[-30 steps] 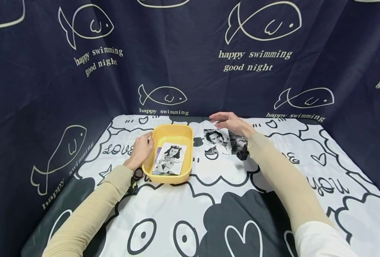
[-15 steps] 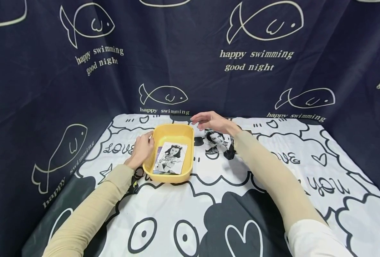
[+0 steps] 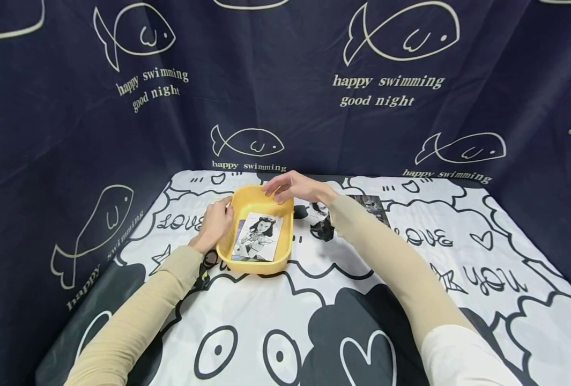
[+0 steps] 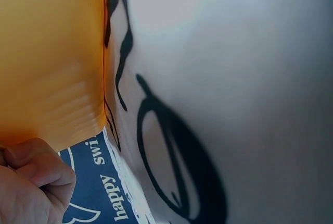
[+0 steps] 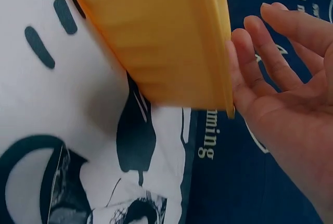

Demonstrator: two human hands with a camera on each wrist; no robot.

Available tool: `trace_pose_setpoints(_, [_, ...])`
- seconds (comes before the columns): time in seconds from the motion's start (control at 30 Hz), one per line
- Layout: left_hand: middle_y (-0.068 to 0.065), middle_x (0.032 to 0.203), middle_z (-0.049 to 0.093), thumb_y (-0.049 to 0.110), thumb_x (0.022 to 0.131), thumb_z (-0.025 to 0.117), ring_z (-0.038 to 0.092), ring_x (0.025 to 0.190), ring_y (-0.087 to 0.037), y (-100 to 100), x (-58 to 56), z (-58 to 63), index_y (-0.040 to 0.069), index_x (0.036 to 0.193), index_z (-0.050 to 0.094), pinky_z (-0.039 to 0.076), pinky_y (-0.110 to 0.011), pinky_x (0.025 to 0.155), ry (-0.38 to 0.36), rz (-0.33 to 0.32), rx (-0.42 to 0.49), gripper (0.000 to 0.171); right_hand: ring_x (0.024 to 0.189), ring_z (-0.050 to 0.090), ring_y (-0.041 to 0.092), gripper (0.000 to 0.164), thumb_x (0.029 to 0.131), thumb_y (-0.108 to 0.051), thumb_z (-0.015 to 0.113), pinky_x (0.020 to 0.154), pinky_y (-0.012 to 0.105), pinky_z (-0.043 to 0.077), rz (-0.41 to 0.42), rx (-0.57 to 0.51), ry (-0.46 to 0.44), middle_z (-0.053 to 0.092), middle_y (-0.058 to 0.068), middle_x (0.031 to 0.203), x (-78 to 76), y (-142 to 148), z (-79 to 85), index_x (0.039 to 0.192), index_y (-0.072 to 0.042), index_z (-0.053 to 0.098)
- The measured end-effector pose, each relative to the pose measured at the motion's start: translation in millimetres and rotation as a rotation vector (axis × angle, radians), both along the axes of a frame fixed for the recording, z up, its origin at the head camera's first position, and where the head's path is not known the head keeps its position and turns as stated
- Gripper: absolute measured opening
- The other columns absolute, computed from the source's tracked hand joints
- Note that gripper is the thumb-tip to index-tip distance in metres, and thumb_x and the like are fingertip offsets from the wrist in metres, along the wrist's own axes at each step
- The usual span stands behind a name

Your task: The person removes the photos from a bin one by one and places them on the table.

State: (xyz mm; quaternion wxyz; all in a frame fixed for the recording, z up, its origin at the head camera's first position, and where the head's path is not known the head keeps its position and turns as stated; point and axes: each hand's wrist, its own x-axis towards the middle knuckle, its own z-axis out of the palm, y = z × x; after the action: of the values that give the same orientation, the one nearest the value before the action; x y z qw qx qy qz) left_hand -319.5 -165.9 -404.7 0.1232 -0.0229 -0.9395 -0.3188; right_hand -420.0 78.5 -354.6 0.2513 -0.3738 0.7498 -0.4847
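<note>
Yellow rectangular plastic bin [image 3: 252, 206], right hand [image 3: 296, 186] now shifted leftward to its far-right corner, fingers loosely spread, left hand [image 3: 215, 222] still pinching its left rim

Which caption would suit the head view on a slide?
Left hand grips a yellow tray holding pictures; right hand at its far right corner.

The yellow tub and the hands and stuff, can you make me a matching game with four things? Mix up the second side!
Things:
1. Left hand
2. Top photo
3. Curtain
4. Right hand

Where or what:
A. Dark blue
B. By the far right corner of the yellow tub
C. Gripping the left side of the yellow tub
D. Lying inside the yellow tub

Right pairs:
1-C, 2-D, 3-A, 4-B
</note>
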Motion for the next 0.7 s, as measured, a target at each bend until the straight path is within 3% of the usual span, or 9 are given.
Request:
trace_pose_setpoints(0.13, [-0.011,0.06,0.057,0.011,0.097,0.043,0.047,0.045,-0.014,0,0.4,0.5,-0.004,0.14,0.046,0.042,-0.027,0.043,0.005,-0.004,-0.002,0.045,0.113,0.058,0.042,0.046,0.083,0.007,0.063,0.083,0.031,0.056,0.026,0.073,0.011,0.057,0.029,0.127,1.4,-12,-2.5,0.128,0.004,0.058])
trace_pose_setpoints(0.33, [-0.009,0.059,0.055,0.012,0.097,0.043,0.046,0.044,-0.013,1,0.7,-0.3,-0.003,0.14,0.046,0.041,-0.025,0.041,0.008,-0.008,-0.012,0.045,0.094,0.064,0.021,0.049,0.08,0.008,0.064,0.079,0.033,0.057,0.03,0.267,0.096,0.06,0.024,0.123,4.3,-26,-2.7,0.128,-0.001,0.06])
trace_pose_setpoints(0.5, [-0.009,0.058,0.054,0.012,0.097,0.043,0.045,0.043,-0.013,1,0.9,0.0,-0.003,0.14,0.046,0.041,-0.026,0.041,0.01,-0.01,-0.01,0.045,0.097,0.062,0.022,0.05,0.078,0.006,0.068,0.076,0.028,0.055,0.033,0.419,0.232,0.064,0.016,0.116,5.1,-33,-1.6,0.126,-0.004,0.061])
trace_pose_setpoints(0.7, [-0.008,0.057,0.053,0.011,0.097,0.043,0.045,0.043,-0.013,-1,0.5,-0.6,-0.004,0.14,0.046,0.041,-0.026,0.04,0.007,-0.012,0.0,0.045,0.091,0.06,0.02,0.049,0.079,0.004,0.069,0.075,0.027,0.054,0.04,0.557,0.306,0.062,0.013,0.114,8.8,-40,-0.3,0.126,-0.007,0.061])
